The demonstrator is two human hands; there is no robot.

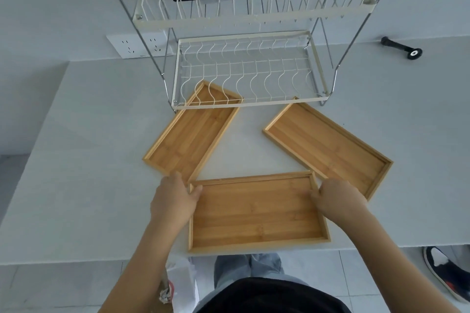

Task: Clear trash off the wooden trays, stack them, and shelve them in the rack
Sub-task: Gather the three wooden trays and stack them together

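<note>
the left hand [174,198] and right hand [335,198] are gripping the near tray [256,213] at its short ends; lifting level, it should be going onto the tray at one o'clock [328,145].

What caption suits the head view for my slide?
Both hands grip the nearest wooden tray; two more trays lie before the wire rack.

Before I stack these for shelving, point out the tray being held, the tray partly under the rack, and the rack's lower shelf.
held tray [256,213], head view, bare floor
left tray [189,140], head view, floor
lower shelf [244,105], head view, front rim
</note>
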